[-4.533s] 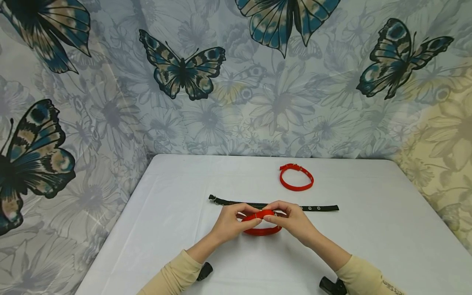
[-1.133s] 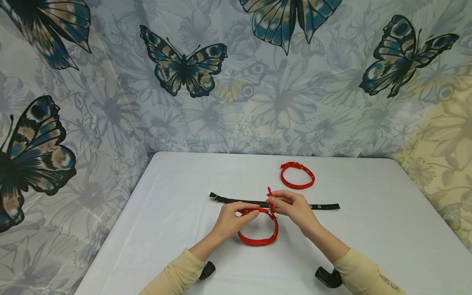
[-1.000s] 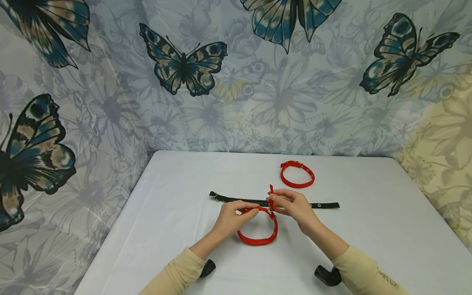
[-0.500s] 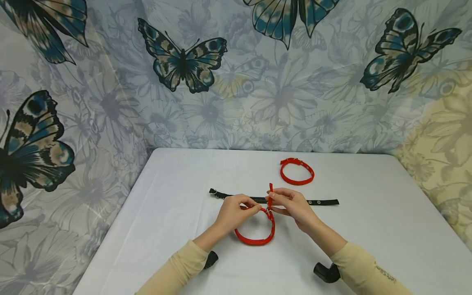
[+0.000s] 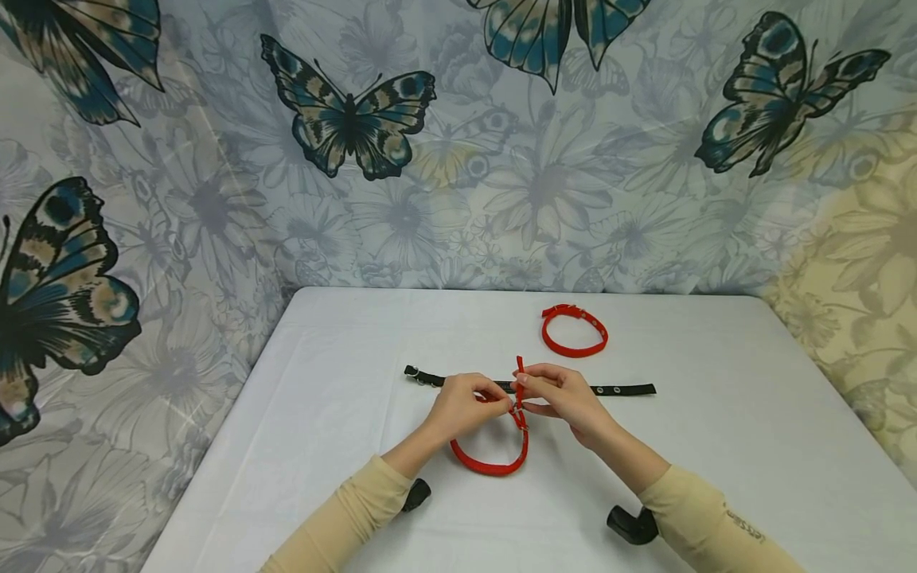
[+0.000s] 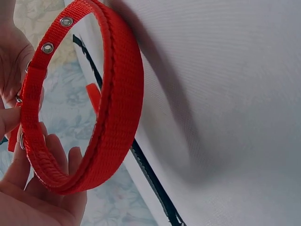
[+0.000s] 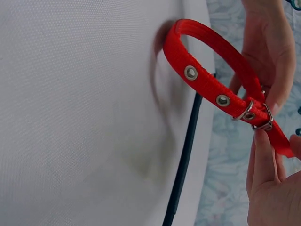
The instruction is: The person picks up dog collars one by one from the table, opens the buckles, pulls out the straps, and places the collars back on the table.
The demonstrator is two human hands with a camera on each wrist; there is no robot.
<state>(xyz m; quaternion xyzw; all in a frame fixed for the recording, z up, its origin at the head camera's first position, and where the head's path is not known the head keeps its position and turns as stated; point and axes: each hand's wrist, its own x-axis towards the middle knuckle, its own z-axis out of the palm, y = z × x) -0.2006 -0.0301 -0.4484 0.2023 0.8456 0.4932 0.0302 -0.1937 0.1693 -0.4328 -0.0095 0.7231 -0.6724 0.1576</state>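
A red collar [image 5: 494, 469], bent into a loop, is held between both hands over the table. My left hand [image 5: 464, 410] pinches the band beside the metal buckle [image 7: 266, 121]. The right hand [image 5: 569, 402] pinches the strap's free end [image 5: 520, 368], which sticks up past the buckle. In the right wrist view, metal eyelets [image 7: 191, 72] line the band and a thin metal ring crosses it near the buckle. The loop's padded part [image 6: 123, 94] hangs towards the white cloth in the left wrist view.
Behind the hands lies a black collar [image 5: 623, 391], stretched out flat and partly hidden by them. A second red collar [image 5: 573, 352], buckled into a ring, lies farther back on the white table [image 5: 344, 326]. A butterfly-patterned cloth [image 5: 458, 239] rises behind the table.
Earlier both hands held the band close together. Since then the right hand has drawn the strap end upward, the loop has tipped into fuller view, and the left hand has shifted right towards the buckle.
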